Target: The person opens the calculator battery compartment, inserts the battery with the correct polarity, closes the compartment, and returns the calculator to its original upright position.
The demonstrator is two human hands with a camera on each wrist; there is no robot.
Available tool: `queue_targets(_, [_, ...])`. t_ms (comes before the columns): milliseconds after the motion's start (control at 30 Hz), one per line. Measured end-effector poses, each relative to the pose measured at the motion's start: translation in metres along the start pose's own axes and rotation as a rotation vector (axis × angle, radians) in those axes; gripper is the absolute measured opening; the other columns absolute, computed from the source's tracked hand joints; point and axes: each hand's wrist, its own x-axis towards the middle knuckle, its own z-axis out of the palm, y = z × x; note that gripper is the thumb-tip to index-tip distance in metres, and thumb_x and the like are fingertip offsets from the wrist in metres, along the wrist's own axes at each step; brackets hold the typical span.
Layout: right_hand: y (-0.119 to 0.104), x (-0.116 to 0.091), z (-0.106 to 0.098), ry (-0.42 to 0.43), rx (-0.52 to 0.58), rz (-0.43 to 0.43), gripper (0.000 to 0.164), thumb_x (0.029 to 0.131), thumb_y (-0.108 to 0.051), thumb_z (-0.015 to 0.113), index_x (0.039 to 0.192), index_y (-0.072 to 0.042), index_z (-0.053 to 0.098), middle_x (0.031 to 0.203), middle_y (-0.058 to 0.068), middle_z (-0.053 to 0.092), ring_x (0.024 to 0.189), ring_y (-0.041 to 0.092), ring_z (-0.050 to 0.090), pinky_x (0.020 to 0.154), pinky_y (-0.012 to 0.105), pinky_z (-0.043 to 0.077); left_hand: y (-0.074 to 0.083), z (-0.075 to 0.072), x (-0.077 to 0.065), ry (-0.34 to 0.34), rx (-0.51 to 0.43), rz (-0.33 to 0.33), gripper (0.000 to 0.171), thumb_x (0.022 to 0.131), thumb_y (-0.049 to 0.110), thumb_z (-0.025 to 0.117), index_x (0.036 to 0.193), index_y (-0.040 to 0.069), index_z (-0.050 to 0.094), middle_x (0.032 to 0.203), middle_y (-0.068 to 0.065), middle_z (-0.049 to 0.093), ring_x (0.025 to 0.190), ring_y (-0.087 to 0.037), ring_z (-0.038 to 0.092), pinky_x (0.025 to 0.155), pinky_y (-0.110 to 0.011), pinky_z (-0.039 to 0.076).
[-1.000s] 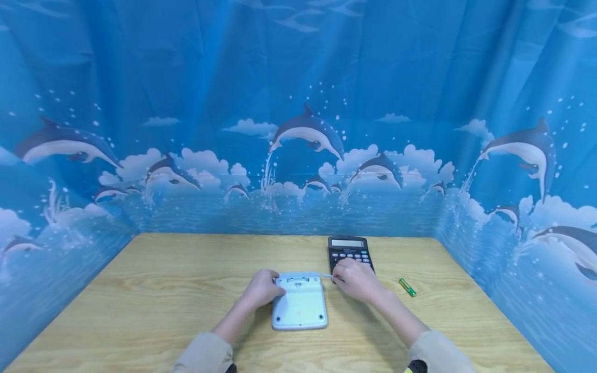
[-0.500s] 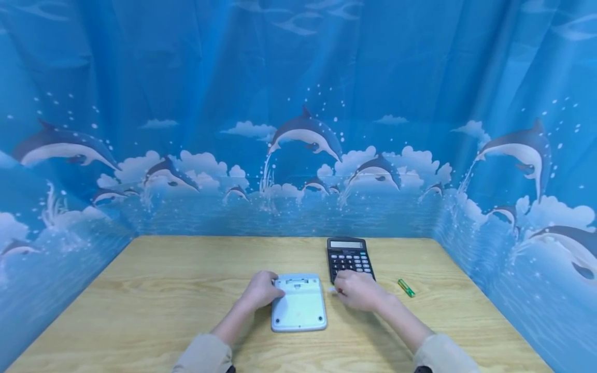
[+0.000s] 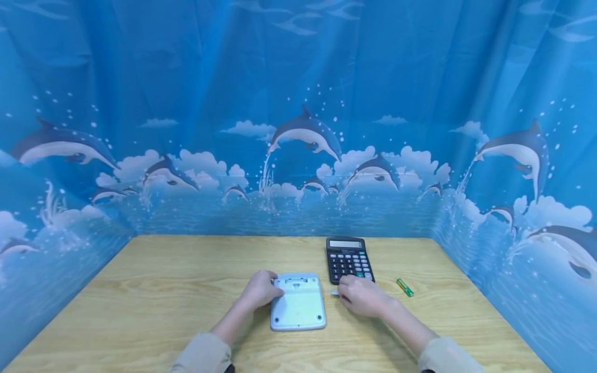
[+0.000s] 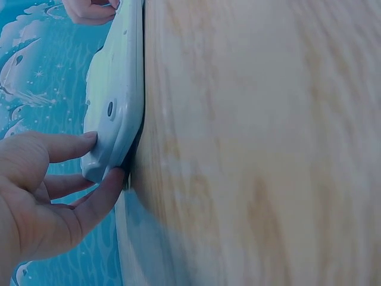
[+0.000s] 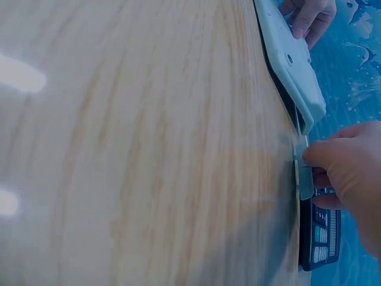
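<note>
A flat white device (image 3: 298, 308) lies back side up, with round dark feet and a recessed battery compartment (image 3: 296, 280) near its far edge. My left hand (image 3: 259, 290) grips its left edge, thumb on the back and fingers at the side; in the left wrist view the fingertips (image 4: 116, 174) reach under the rim. To the right of the device, my right hand (image 3: 361, 295) pinches a small, flat, pale battery cover (image 5: 303, 171) between thumb and fingers, close to the tabletop. Only the cover's left end shows in the head view.
A black calculator (image 3: 347, 259) lies face up just beyond my right hand, which overlaps its near edge. One green battery (image 3: 404, 287) lies farther right on the wooden table (image 3: 177, 295). A blue dolphin-print curtain (image 3: 233, 129) encloses the back and sides.
My right hand with the battery cover has moved away from the device's far right corner, toward me and slightly right, uncovering most of the black calculator. My left hand keeps its hold.
</note>
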Motion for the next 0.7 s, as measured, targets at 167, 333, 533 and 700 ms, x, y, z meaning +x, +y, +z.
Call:
queue_targets(167, [0.0005, -0.0029, 0.0007, -0.015, 0.014, -0.020, 0.003, 0.079, -0.014, 0.068, 0.080, -0.013, 0.066, 0.081, -0.002, 0.058, 0.071, 0.008, 0.054, 0.062, 0.019, 0.049, 0.0003, 0.0000, -0.0005, 0.004, 0.000, -0.001, 0.048, 0.073, 0.005, 0.073, 0.116, -0.009, 0.056, 0.111, -0.024, 0.058, 0.103, -0.037, 0.056, 0.087, -0.046, 0.048])
queue_targets(333, [0.0001, -0.0035, 0.0035, -0.008, -0.016, -0.040, 0.004, 0.080, -0.017, 0.068, 0.081, -0.013, 0.067, 0.084, -0.002, 0.060, 0.073, 0.009, 0.056, 0.062, 0.018, 0.050, 0.0000, -0.0009, -0.0010, 0.000, 0.001, 0.012, 0.048, 0.073, 0.005, 0.073, 0.115, -0.010, 0.056, 0.112, -0.024, 0.058, 0.103, -0.037, 0.056, 0.087, -0.046, 0.048])
queue_targets(533, [0.0000, -0.0032, 0.0058, 0.012, -0.034, -0.058, 0.005, 0.079, -0.018, 0.069, 0.082, -0.013, 0.067, 0.085, -0.001, 0.061, 0.074, 0.010, 0.057, 0.062, 0.019, 0.050, 0.0003, -0.0009, -0.0011, 0.001, 0.007, 0.021, 0.047, 0.073, 0.005, 0.073, 0.115, -0.010, 0.057, 0.111, -0.024, 0.059, 0.103, -0.037, 0.056, 0.087, -0.046, 0.048])
queue_targets(700, [-0.0009, -0.0033, 0.0051, 0.013, -0.024, -0.055, 0.006, 0.079, -0.019, 0.069, 0.082, -0.014, 0.068, 0.086, -0.001, 0.061, 0.074, 0.010, 0.057, 0.063, 0.019, 0.050, -0.0008, -0.0011, -0.0007, 0.001, 0.010, 0.030, 0.047, 0.072, 0.006, 0.073, 0.114, -0.010, 0.057, 0.110, -0.025, 0.058, 0.103, -0.038, 0.056, 0.087, -0.047, 0.048])
